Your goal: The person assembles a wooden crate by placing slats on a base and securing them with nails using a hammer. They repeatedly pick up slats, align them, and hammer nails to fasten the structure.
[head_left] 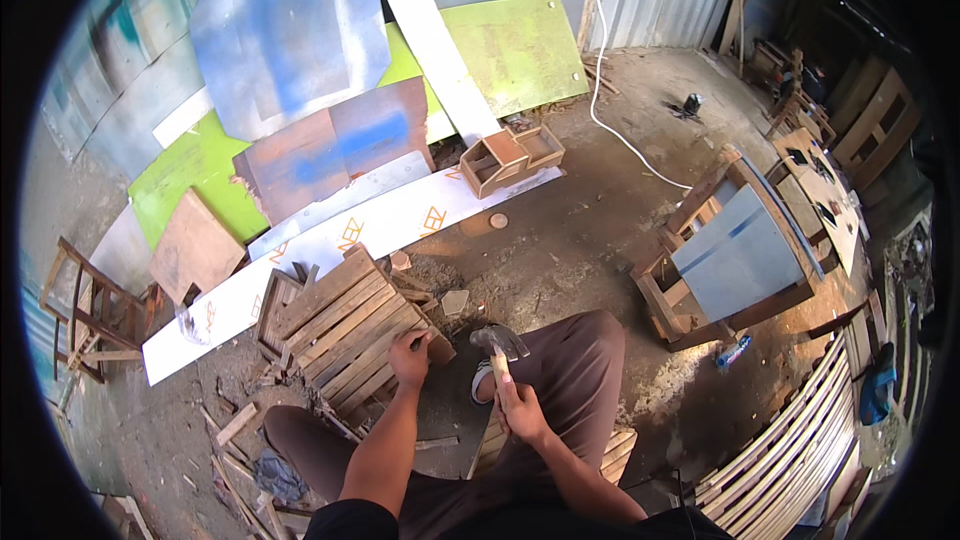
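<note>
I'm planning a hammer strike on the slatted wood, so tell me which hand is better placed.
Right, most likely: the right hand holds the hammer, while the left hand, with no hammer, appears over the slatted wood.

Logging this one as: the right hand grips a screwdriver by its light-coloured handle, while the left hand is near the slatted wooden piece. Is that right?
The tool is wrong: the head view shows the right hand gripping a hammer. The left hand is indeed near the slatted wooden piece.
</note>
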{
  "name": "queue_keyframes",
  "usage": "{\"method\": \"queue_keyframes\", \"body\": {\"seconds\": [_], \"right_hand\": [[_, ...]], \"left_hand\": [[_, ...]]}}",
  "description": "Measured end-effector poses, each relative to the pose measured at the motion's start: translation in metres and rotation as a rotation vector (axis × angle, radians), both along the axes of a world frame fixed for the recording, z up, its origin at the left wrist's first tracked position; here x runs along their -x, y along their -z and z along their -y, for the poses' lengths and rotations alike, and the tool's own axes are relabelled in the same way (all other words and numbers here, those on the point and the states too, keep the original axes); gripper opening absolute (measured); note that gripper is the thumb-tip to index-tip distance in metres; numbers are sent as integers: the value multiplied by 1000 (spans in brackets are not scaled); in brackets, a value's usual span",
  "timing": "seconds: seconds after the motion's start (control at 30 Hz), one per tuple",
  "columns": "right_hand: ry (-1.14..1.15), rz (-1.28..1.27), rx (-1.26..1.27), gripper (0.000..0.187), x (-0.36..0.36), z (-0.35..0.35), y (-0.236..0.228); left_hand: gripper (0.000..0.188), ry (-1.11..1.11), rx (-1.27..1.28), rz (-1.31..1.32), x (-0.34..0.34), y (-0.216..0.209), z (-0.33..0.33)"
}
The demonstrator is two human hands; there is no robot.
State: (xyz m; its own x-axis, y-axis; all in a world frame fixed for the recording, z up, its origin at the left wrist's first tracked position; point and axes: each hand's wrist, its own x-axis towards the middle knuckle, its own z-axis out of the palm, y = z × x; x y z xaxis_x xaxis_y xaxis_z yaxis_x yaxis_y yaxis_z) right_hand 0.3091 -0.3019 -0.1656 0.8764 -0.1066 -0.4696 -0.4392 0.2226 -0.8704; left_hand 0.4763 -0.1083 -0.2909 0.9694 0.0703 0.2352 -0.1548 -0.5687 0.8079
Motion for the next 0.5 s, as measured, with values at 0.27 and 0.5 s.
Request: {"method": "queue_keyframes", "body": {"seconds": [0.27,0.5], "right_hand": [[-11,25,136,70,34,12,-6],[-42,41,179,68,45,19,-28]], "left_hand": [[15,33,-3,27,-2,12,-4],[17,80,-94,8,1,12,-9]]}}
